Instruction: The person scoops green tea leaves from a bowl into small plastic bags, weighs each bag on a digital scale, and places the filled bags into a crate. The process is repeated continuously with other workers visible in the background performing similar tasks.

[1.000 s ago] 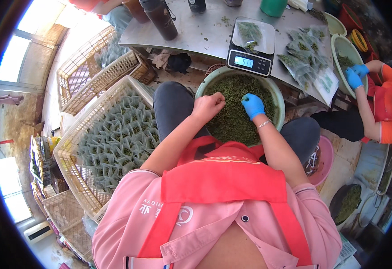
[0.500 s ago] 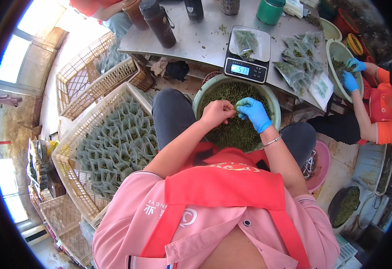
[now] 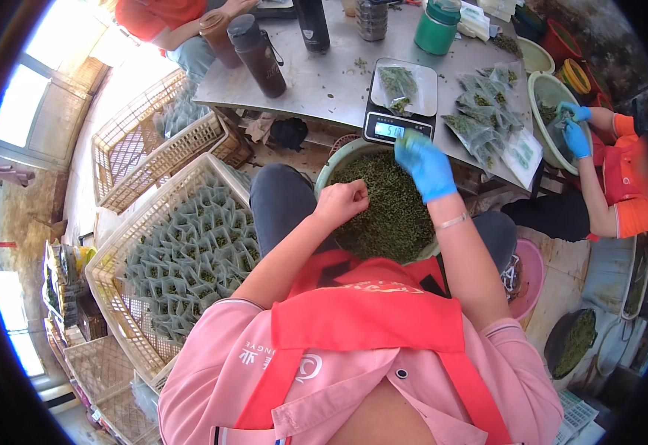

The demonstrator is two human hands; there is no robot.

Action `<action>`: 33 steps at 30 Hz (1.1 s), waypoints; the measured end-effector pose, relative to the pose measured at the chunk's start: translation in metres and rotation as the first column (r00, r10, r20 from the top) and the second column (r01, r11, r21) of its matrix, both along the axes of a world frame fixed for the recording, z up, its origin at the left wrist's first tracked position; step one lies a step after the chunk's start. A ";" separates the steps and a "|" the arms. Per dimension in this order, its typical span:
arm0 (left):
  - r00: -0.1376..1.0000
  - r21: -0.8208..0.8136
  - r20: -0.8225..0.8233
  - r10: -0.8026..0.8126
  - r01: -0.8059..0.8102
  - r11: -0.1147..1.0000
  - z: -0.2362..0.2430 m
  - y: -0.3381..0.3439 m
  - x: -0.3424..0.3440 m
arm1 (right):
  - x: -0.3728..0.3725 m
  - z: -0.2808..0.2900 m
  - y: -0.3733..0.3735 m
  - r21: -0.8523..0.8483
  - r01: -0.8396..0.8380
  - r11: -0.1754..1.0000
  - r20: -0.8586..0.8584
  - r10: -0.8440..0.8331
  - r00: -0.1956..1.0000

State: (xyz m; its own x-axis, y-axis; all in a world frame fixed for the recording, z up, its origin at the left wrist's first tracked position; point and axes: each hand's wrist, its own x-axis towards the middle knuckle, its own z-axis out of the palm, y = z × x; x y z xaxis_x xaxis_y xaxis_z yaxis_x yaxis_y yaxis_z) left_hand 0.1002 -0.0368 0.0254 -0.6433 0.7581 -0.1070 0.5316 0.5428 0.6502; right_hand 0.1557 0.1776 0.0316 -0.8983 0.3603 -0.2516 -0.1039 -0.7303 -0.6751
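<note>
My bare left hand (image 3: pixel 344 204) hovers above the left side of a pale green tub (image 3: pixel 327 170), its fingers curled together; anything between them is hidden. The tub, between my knees, is filled with small dried green buds (image 3: pixel 387 222). My right hand (image 3: pixel 422 167), in a blue glove, is raised over the tub's far right edge, just in front of a digital scale (image 3: pixel 425 90). Its fingers are pinched together and look greenish at the tips; what they hold is too blurred to make out. A clear bag of green buds (image 3: pixel 398 87) lies on the scale's pan.
Filled bags (image 3: pixel 483 104) lie right of the scale on the metal table (image 3: pixel 324 93). Bottles and a green jar (image 3: pixel 437 28) stand behind. A crate (image 3: pixel 112 297) of upright bags is at my left. At right, a co-worker's gloved hands (image 3: pixel 576 133) work over another tub.
My hands have parted: the right has risen forward toward the scale, while the left has drawn slightly back and left. The view has shifted a little.
</note>
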 end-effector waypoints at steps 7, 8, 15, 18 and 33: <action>0.962 0.127 0.249 0.115 -0.150 0.980 0.024 0.005 0.008 | 0.009 0.013 -0.012 0.405 -0.176 0.897 0.319 0.041 0.947; 0.960 0.152 0.252 0.120 -0.162 0.975 0.022 0.005 0.009 | 0.020 0.011 -0.021 0.483 -0.263 0.835 0.376 0.074 0.924; 0.999 0.224 0.025 0.026 -0.031 0.974 0.023 0.020 0.014 | 0.045 -0.002 -0.038 0.557 -0.367 0.745 0.329 0.208 0.921; 0.998 0.174 -0.060 -0.022 0.033 0.984 0.020 0.019 0.013 | 0.048 -0.002 -0.034 0.510 -0.468 0.721 0.424 0.263 0.867; 0.948 0.097 -0.057 -0.312 0.316 0.944 0.010 0.001 -0.005 | 0.048 -0.004 -0.011 0.906 -0.364 -0.217 0.357 -0.071 0.931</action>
